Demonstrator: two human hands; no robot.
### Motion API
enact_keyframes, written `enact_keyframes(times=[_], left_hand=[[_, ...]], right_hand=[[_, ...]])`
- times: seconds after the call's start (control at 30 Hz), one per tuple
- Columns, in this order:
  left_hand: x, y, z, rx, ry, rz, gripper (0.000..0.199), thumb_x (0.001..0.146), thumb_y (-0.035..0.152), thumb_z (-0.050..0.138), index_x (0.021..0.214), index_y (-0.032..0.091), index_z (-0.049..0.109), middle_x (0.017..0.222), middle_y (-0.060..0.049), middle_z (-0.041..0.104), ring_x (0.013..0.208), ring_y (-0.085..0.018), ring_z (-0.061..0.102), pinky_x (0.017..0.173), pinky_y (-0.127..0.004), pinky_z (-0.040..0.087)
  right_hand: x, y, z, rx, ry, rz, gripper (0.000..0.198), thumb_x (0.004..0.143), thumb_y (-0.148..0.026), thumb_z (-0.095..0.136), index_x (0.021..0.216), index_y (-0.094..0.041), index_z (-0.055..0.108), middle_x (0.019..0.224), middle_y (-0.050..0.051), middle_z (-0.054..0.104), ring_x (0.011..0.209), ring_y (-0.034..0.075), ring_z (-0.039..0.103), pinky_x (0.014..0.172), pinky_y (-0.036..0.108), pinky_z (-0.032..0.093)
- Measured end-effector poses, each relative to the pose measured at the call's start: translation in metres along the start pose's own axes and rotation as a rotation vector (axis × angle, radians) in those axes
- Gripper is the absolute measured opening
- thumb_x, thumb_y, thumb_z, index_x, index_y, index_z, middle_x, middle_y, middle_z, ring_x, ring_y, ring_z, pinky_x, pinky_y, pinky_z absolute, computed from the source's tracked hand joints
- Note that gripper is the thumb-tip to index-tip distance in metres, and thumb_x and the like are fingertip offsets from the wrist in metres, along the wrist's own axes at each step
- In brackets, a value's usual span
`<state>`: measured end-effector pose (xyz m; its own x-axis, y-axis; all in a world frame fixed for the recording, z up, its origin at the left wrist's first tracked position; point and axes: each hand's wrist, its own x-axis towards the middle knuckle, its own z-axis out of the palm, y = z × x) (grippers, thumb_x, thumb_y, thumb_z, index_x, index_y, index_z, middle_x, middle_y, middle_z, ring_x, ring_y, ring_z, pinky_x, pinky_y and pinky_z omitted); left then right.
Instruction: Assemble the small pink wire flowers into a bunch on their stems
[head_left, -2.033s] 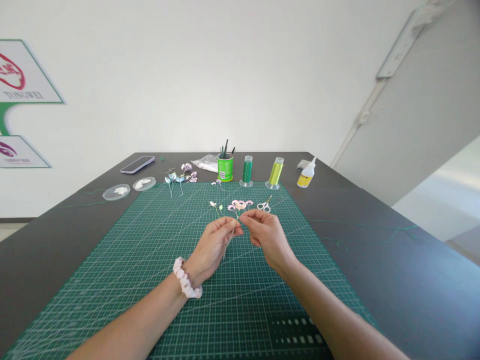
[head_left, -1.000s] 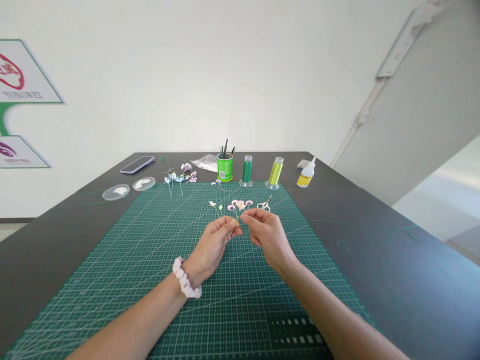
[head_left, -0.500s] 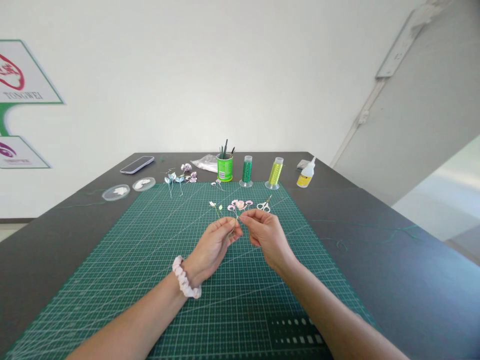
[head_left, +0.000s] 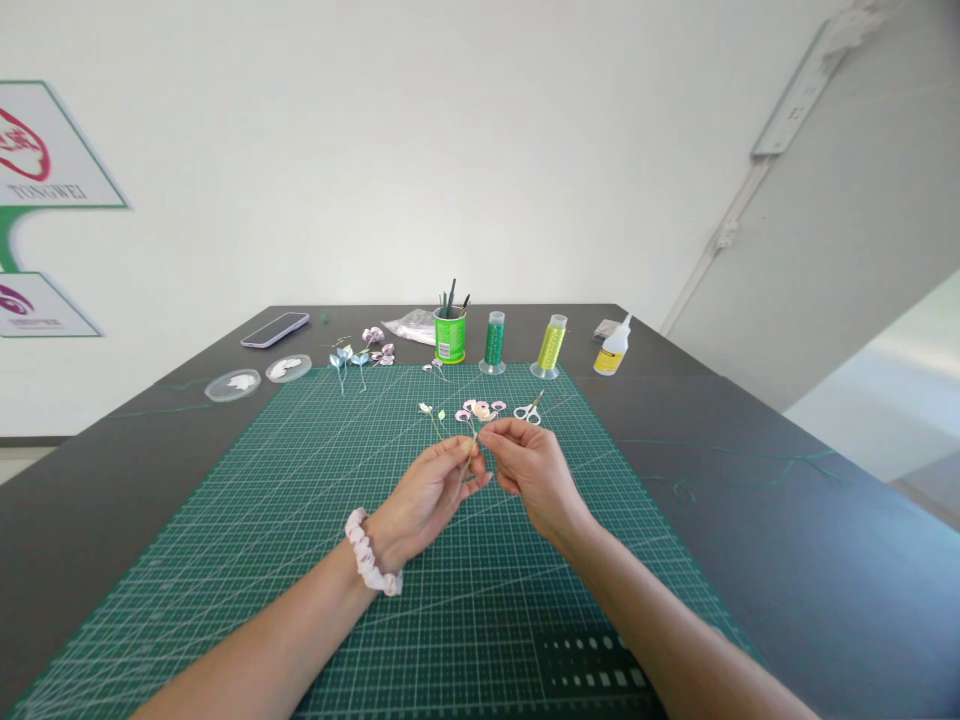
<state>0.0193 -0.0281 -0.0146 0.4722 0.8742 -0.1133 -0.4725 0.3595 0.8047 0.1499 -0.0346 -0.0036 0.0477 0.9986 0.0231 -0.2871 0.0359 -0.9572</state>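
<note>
Between thumb and finger, my left hand pinches the thin stems of a small pink flower spray. The flowers stand up beyond my fingertips, and the stem ends trail down across the palm. Right beside it, my right hand is closed in a pinch at the same stems, just under the blooms; whether a thread lies in those fingertips is too small to make out. Small white scissors lie just past my right hand. A leafy sprig rests on the green cutting mat beyond my left hand.
At the back stand a green can of tools, a dark green thread spool, a yellow-green spool and a glue bottle. To the left are blue and purple flowers, two shallow dishes and a phone.
The lower fingers of my left hand have opened out a little, so more of the stems shows. My right hand has hardly moved.
</note>
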Motion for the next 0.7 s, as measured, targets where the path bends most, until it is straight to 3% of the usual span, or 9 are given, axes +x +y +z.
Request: enact_keyframes(times=[0.7], left_hand=[[0.0007,0.0002,0.0028,-0.028,-0.033,0.008,0.029,0.069,0.035,0.08,0.06,0.013,0.063,0.065,-0.001,0.057,0.068,-0.013,0.052,0.077,-0.029,0.045]], right_hand=[[0.0006,0.0007,-0.0002,0.034,-0.012,0.013,0.022,0.063,-0.035,0.075,0.061,-0.016,0.063,0.041,-0.009,0.045,0.033,0.003,0.027,0.031,0.017,0.021]])
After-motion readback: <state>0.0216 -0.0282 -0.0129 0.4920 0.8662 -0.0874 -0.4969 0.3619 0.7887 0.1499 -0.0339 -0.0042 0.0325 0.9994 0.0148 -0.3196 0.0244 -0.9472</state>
